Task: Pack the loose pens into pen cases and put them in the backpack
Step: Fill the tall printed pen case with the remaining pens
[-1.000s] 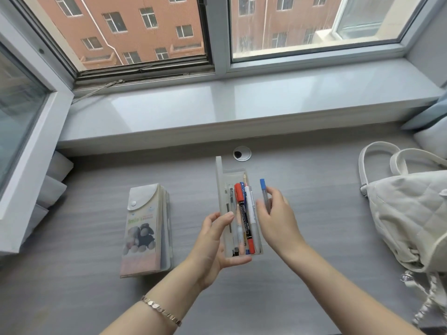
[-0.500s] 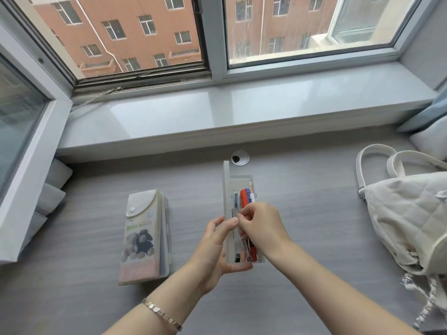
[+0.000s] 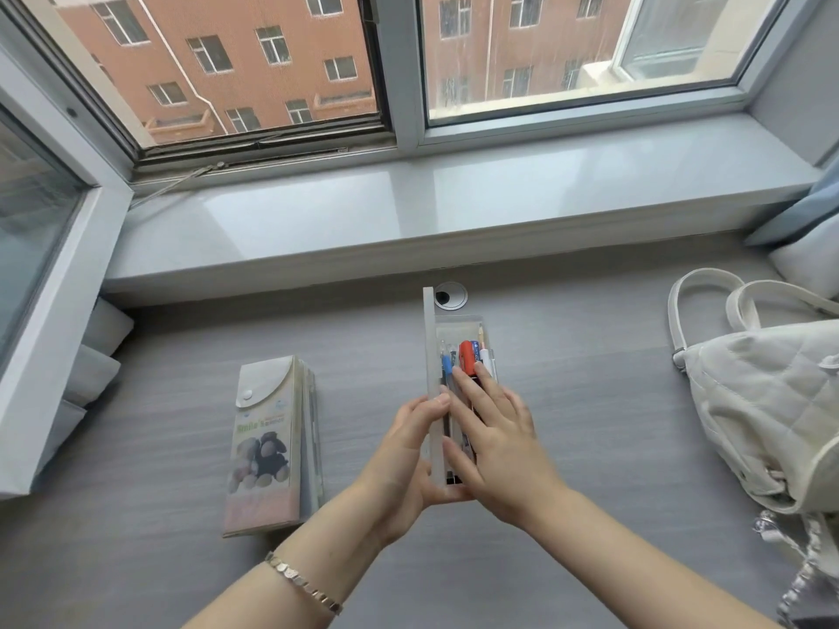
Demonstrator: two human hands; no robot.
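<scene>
While the left hand (image 3: 406, 454) grips the case (image 3: 459, 328), thumb on its upright lid (image 3: 428, 347), the right hand (image 3: 497, 442) lies on the pens (image 3: 467, 356) inside — fingers straight, slightly spread. Left of the case lies a pouch (image 3: 268, 447), its lettering too blurred to read; right, the backpack (image 3: 762, 401); beyond, a grommet (image 3: 450, 295).

two pen cases (image 3: 271, 447) (image 3: 458, 326), one backpack (image 3: 767, 410)

The grey wood-grain desk (image 3: 590, 447) carries a snap-flap pen case (image 3: 268, 447) left of the left hand (image 3: 404, 451) and a white quilted backpack (image 3: 762, 410) well right of the right hand (image 3: 495, 442)
</scene>
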